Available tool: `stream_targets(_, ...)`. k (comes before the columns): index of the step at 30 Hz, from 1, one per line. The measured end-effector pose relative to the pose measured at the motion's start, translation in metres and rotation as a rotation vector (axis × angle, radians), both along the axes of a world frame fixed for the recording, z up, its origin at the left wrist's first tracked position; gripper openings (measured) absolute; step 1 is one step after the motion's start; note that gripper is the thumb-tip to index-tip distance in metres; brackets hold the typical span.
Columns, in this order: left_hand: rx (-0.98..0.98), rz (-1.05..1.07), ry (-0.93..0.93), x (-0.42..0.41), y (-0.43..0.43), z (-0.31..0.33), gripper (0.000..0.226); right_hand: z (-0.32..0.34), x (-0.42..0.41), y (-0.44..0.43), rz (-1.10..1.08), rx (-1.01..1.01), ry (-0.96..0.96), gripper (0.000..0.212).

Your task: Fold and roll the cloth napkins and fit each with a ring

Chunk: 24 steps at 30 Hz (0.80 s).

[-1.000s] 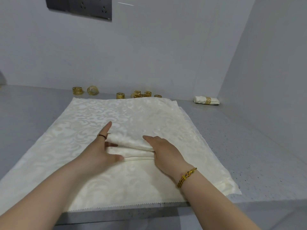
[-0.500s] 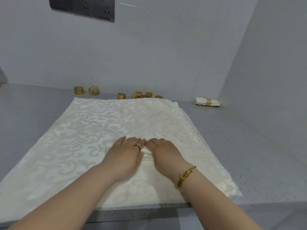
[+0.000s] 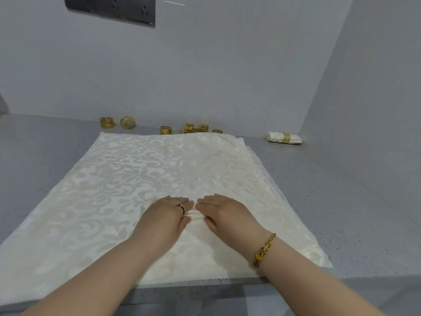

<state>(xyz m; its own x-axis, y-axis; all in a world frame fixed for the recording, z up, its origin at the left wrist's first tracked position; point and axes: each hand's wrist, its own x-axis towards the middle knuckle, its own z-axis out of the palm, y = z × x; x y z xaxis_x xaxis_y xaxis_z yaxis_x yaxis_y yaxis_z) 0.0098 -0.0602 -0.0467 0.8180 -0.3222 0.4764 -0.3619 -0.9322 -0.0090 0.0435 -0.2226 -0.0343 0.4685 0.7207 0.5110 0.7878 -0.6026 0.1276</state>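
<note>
A small cream napkin roll (image 3: 196,216) lies on a stack of spread cream damask napkins (image 3: 127,179); only its middle shows between my hands. My left hand (image 3: 165,216), wearing a finger ring, lies flat over the roll's left part with its fingers pressing down. My right hand (image 3: 225,214), with a braided bracelet at the wrist, presses the right part the same way. Both thumbs sit against the roll's near side. Several gold napkin rings (image 3: 193,128) stand along the back wall, with more at the left (image 3: 106,122).
A finished rolled napkin with a gold ring (image 3: 283,137) lies in the back right corner. The grey counter (image 3: 341,201) meets walls at the back and right. A dark socket panel (image 3: 109,8) hangs on the back wall. The napkin stack reaches the counter's front edge.
My left hand has moved from beside the folded napkin onto it. Both hands have come close together over it, and the napkin is now a tighter roll mostly hidden beneath them.
</note>
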Motion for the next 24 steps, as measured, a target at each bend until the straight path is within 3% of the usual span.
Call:
stream_targets(3, -0.056, -0.016, -0.028, 0.001, 0.002, -0.002, 0.046, 0.001, 0.002, 0.004, 0.005, 0.013, 0.020, 0.035)
stream_targets(5, -0.037, -0.031, -0.047, -0.002, 0.002, 0.004, 0.035, 0.004, 0.001, 0.004, -0.030, -0.013, 0.087, 0.025)
stream_targets(10, -0.034, 0.085, 0.042, -0.006, -0.002, 0.030, 0.037, 0.031, 0.004, 0.005, -0.131, 0.238, 0.638, 0.029)
stream_targets(13, -0.086, 0.085, 0.253, 0.007, 0.003, 0.045, 0.031, 0.047, 0.011, 0.002, -0.113, 0.335, 0.910, 0.028)
stream_targets(17, -0.400, 0.002, 0.623, 0.022, 0.019, 0.055, 0.009, 0.043, 0.014, -0.011, -0.128, 0.482, 1.129, 0.031)
stream_targets(20, -0.462, -0.062, 0.722, 0.024, 0.021, 0.053, 0.022, 0.030, 0.014, -0.012, -0.132, 0.592, 1.145, 0.014)
stream_targets(22, -0.432, -0.043, 0.732, 0.024, 0.017, 0.053, 0.007, 0.026, 0.014, -0.011, -0.122, 0.625, 1.134, 0.011)
stream_targets(24, -0.363, -0.031, 0.713, 0.025, 0.008, 0.053, 0.029, 0.024, 0.016, -0.010, -0.122, 0.638, 1.126, 0.016)
